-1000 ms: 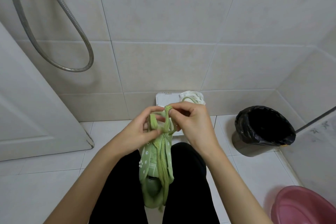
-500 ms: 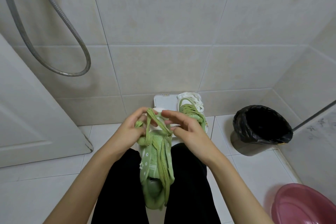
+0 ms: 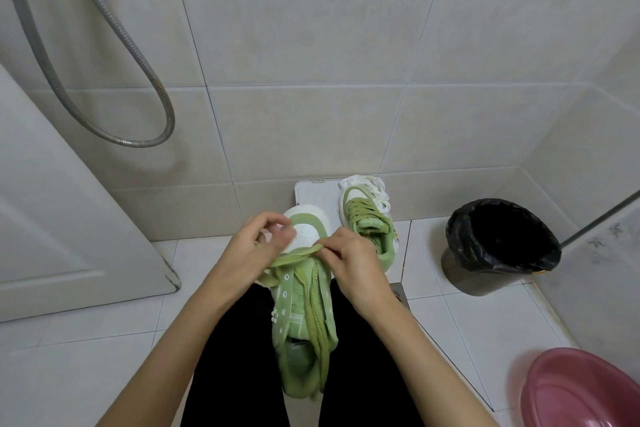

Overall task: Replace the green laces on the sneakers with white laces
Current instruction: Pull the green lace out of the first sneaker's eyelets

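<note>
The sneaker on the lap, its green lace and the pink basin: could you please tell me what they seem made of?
Sneaker: green mesh tongue, smooth matte perforated white toe, probably synthetic leather. Green lace: flat woven fabric, matte, limp. Pink basin: likely plastic, smooth with soft sheen.

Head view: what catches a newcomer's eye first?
A green sneaker lies on the lap, centre frame, a green lace held across it by the left hand and right hand. Beyond, by the wall, the second sneaker stands green-laced, white laces heaped behind it.
</note>
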`<state>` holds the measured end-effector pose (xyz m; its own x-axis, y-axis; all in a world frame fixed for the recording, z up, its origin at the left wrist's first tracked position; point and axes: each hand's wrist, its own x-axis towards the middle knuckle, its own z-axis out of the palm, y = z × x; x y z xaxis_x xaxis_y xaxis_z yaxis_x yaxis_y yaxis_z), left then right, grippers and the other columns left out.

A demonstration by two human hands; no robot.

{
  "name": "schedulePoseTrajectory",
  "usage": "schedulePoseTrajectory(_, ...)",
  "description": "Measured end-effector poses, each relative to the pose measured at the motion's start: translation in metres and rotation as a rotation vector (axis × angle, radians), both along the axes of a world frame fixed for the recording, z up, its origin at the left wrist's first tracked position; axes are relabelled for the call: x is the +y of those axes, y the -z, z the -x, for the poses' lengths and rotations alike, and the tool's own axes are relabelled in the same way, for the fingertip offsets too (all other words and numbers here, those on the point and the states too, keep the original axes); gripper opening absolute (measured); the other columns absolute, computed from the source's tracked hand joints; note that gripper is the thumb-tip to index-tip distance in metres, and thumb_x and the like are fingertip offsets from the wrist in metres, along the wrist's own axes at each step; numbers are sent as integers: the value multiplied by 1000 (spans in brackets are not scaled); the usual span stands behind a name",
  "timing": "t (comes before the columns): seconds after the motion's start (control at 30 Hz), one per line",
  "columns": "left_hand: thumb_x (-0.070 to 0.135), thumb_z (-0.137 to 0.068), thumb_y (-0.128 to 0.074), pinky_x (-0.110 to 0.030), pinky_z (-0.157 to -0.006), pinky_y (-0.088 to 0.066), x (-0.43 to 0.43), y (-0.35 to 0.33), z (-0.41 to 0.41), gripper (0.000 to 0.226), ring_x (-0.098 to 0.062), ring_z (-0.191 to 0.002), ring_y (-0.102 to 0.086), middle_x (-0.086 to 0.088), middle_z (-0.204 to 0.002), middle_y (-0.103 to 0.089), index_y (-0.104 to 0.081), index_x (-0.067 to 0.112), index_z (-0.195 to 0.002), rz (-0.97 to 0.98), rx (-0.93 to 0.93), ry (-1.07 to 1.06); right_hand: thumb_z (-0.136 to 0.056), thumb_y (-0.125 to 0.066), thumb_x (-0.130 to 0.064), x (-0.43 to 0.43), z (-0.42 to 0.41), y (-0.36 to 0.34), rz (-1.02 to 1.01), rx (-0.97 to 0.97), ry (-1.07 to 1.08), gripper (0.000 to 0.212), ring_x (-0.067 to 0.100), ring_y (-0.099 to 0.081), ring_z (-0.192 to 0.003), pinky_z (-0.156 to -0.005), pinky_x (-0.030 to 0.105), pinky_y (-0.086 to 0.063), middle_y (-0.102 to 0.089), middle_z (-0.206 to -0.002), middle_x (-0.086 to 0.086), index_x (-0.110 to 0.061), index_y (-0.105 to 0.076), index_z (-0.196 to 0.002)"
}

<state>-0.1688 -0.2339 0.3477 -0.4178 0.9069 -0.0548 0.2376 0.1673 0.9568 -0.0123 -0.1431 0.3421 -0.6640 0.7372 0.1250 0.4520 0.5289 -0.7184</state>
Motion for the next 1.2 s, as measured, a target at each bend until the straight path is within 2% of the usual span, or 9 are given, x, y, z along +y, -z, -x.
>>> schedulePoseTrajectory(0.1, 62, -64, -73, -11, -79, -41, 4, 3, -7, 40, 5, -94, -54, 17, -102, -61, -60, 42, -97, 29, 238, 38, -92, -58, -14, 3, 5, -1, -39, -60, 4, 17, 24, -53, -78, -73, 36, -41, -51, -78, 4, -6, -73, -87)
schedulePoseTrajectory(0.23, 41, -84, -66, -24, -71, -43, 6, 9, -14, 8, -4, -84, -57, 18, -83, -63, -58, 39, -87, 121, 569, 107, -86, -67, -14, 4, 2, 2, 103, 30, 66, 11, 15, -53, -74, -70, 23, -40, -60, -84, 6, -8, -73, -94)
schedulePoseTrajectory(0.37, 24, -92, -60, -37, -78, -48, 8, 18, -10, 20, -4, -80, -58, 16, -79, -63, -58, 41, -82, -2, 365, 74, -81, -74, -14, 3, -3, 9, 217, 91, 120, 13, 2, -49, -66, -66, 12, -40, -57, -81, -2, -9, -71, -92)
schedulePoseTrajectory(0.43, 31, -88, -64, -34, -90, -46, 8, 24, -10, 18, 2, -97, -51, 21, -100, -52, -57, 45, -99, -21, 379, 124, -83, -72, -10, 3, -7, 12, 282, 151, 135, 12, -1, -51, -67, -68, 10, -41, -59, -81, -3, -7, -72, -94)
schedulePoseTrajectory(0.53, 62, -71, -65, -30, -107, -30, 8, 36, -16, 69, -4, -122, -29, 15, -130, -30, -47, 40, -134, 54, 624, 185, -86, -67, -3, 3, -13, 15, 370, 248, 194, 13, 3, -59, -75, -76, 17, -46, -68, -85, 2, -5, -75, -96)
schedulePoseTrajectory(0.63, 69, -65, -60, -36, -116, -12, 6, 41, -23, 80, -11, -144, 2, 11, -157, 2, -32, 50, -138, 41, 611, 146, -86, -65, -2, -1, -14, 15, 360, 270, 236, 13, 11, -63, -78, -79, 27, -50, -70, -84, 2, -6, -76, -92)
schedulePoseTrajectory(0.77, 71, -64, -58, -40, -113, -29, 2, 39, -21, 75, -4, -145, 2, 37, -146, 23, -20, 69, -129, 121, 520, 186, -85, -64, -2, -3, -18, 6, 204, 206, 188, 15, 13, -62, -76, -74, 23, -48, -70, -80, 2, -8, -77, -88)
schedulePoseTrajectory(1.03, 56, -70, -72, -41, -107, -38, -3, 28, -17, 76, -2, -144, -6, 42, -143, 23, -22, 74, -124, 121, 489, 214, -84, -65, 1, -8, -25, -37, -139, 220, 86, 13, 9, -55, -74, -66, 10, -40, -67, -72, 3, -5, -77, -85)
schedulePoseTrajectory(1.2, 52, -70, -74, -42, -115, -26, -2, 31, -15, 76, -3, -145, 0, 39, -144, 21, -27, 67, -127, 80, 408, 247, -86, -63, -4, -10, -17, -45, 37, 191, 97, 15, 8, -57, -74, -67, 14, -43, -66, -76, -2, -10, -77, -86)
